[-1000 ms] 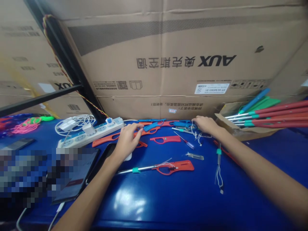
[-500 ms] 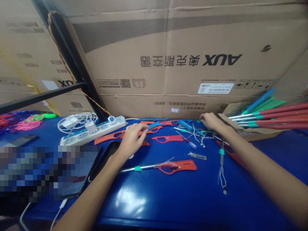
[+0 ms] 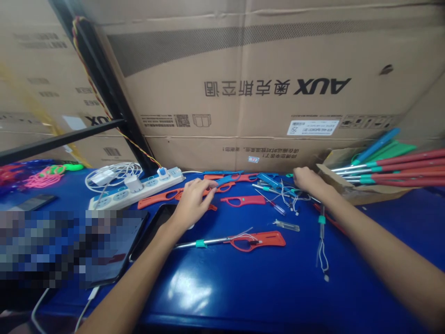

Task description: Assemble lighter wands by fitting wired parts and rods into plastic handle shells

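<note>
My left hand (image 3: 195, 198) rests over the lighter handle shells, its thumb apart from its stretched fingers. Its fingertips are at the end of a blue handle shell (image 3: 229, 179), above an orange shell (image 3: 158, 198). At the back right, my right hand (image 3: 308, 180) has its fingers curled down beside a pile of metal tubes and white wires (image 3: 287, 195); what they hold, if anything, is hidden. Between the hands lie a red handle shell (image 3: 246, 200) and a screwdriver (image 3: 278, 208). Nearer me is an orange-red shell (image 3: 273, 239) with a metal tube (image 3: 212, 242) and wires at its end.
A white power strip (image 3: 139, 188) with plugs and cables is at the back left. A tablet (image 3: 116, 250) lies at the left. Red-handled lighters (image 3: 410, 164) stick out of a cardboard box (image 3: 361, 192) at the right. A large carton (image 3: 250, 116) stands behind. A clear small part (image 3: 287, 225) lies mid-table.
My right hand has shifted slightly right and towards me, its fingers now more curled. My left hand stays in about the same place over the handle shells.
</note>
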{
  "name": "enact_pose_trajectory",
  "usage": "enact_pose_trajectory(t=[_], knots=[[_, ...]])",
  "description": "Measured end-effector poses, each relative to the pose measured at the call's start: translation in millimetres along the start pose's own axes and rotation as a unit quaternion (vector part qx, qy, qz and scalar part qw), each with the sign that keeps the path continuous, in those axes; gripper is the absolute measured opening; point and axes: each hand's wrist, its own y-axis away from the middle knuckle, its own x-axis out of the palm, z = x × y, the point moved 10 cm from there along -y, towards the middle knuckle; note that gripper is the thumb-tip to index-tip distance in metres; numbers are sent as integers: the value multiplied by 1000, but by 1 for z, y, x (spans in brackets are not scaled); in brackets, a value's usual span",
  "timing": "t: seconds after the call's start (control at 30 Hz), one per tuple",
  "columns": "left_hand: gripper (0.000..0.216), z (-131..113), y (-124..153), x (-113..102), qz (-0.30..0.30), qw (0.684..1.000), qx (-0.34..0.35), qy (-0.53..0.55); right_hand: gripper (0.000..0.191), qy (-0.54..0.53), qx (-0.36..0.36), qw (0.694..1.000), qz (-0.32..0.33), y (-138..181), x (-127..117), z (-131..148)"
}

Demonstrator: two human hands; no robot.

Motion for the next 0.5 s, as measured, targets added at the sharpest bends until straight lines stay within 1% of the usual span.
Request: enact_pose_trajectory(t=[0.07, 0.13, 0.17, 0.2, 0.23, 0.27, 0.37, 0.43, 0.5], knots=[[15, -5, 0, -3, -3, 1000, 10, 2, 20, -38, -37, 997, -58, 13, -19, 15], [16, -17, 1, -4, 1, 999, 35, 8, 25, -106, -75, 986, -106, 35, -35, 30], [16, -25, 2, -4, 5, 998, 53, 15, 28, -158, -92, 976, -119, 48, -40, 38], [16, -35, 4, -4, 10, 997, 72, 24, 30, -294, -109, 943, -114, 62, -42, 45], [16, -46, 6, -3, 11, 995, 90, 35, 33, -419, -126, 896, -79, 75, -39, 55], [19, -57, 8, -1, 14, 993, 104, 45, 36, -505, -134, 852, -40, 88, -33, 66], [30, -86, 14, 11, 39, 989, 134, 54, 35, -640, -123, 755, 78, 122, -11, 99], [35, -99, 18, 20, 52, 988, 139, 53, 34, -683, -118, 708, 137, 139, 0, 116], [32, -105, 21, 24, 46, 988, 139, 52, 32, -709, -106, 679, 158, 147, 8, 123]])
